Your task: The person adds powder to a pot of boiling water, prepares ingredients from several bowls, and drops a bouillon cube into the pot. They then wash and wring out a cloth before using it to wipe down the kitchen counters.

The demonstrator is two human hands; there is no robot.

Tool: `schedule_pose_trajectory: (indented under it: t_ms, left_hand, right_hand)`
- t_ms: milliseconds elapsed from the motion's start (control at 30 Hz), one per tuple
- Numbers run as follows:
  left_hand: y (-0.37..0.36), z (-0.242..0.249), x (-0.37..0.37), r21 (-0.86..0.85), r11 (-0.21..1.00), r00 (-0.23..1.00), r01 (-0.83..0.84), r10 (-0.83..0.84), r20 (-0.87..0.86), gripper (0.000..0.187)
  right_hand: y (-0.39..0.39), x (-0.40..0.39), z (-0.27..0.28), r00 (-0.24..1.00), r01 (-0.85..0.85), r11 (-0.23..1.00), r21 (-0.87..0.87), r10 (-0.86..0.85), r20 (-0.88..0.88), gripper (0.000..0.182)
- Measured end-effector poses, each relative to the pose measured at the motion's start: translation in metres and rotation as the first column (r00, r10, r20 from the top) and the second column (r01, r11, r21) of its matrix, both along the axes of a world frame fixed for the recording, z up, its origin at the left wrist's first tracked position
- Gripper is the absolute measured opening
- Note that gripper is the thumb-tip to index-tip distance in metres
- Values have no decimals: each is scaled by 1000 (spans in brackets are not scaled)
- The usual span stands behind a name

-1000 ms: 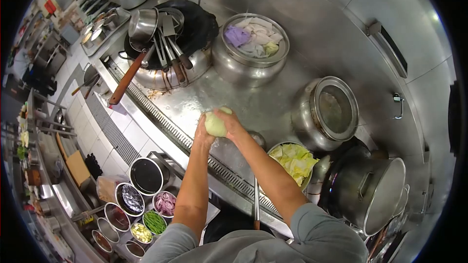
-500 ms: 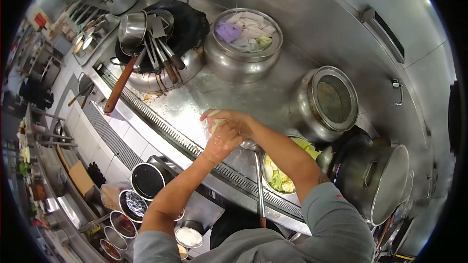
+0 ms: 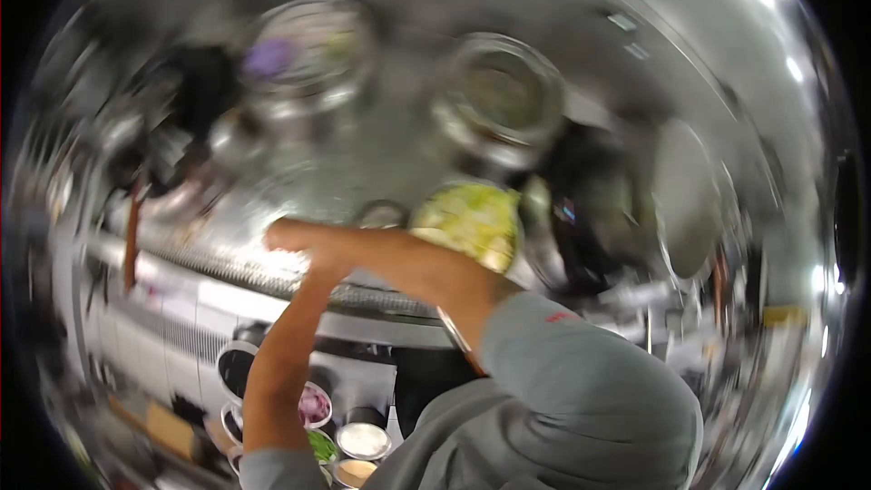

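Note:
Both of my hands are together over the steel counter [image 3: 363,168], smeared by motion. My right hand [image 3: 292,236] reaches across to the left, and my left hand [image 3: 328,259] comes up against it from below. The fingers are too blurred to read, and anything between them is hidden. To the right of the hands lies a ladle [image 3: 383,215], its handle partly behind my right forearm. Beyond it stands a bowl of chopped pale green cabbage [image 3: 470,222].
At the back are a steel pot [image 3: 313,95] holding purple and pale cloths and another round pot [image 3: 499,95]. Blurred woks and pans [image 3: 172,109] stand left, a large pot [image 3: 685,200] right. Below the counter are containers, one with white contents [image 3: 363,440].
The view has swung, so the pots and counter appear further left. My hands stay together; the pale, wet-looking thing seen in them earlier no longer shows. The cabbage bowl is now more exposed.

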State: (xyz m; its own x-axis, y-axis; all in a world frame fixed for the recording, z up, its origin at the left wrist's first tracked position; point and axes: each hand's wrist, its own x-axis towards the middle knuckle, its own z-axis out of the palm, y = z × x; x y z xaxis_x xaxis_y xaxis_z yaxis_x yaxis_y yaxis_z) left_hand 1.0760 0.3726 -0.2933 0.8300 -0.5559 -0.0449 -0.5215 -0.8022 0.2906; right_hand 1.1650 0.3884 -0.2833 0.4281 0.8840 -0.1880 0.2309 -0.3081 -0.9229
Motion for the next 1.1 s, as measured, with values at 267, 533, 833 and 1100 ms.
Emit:
schedule_pose_trajectory:
  t_ms: [267, 533, 833, 1100]
  left_hand:
    - [51, 15, -28, 329, 941, 986, 78, -24, -166, 28]
    - [-104, 227, -119, 161, 936, 949, 314, -305, -75, 13]
    - [-368, 256, -267, -656, 660, 882, -365, 19, -471, 44]
    - [-434, 261, -282, -523, 834, 789, 177, -438, -431, 37]
  right_hand:
    - [-8, -86, 88, 870, 491, 836, -246, -453, 194, 26]
    - [-123, -94, 168, 987, -159, 985, 73, 161, -10, 37]
    - [-549, -380, 172, 695, 558, 767, 318, -222, -684, 80]
    - [-866, -592, 182, -384, 911, -409, -54, -889, 250, 58]
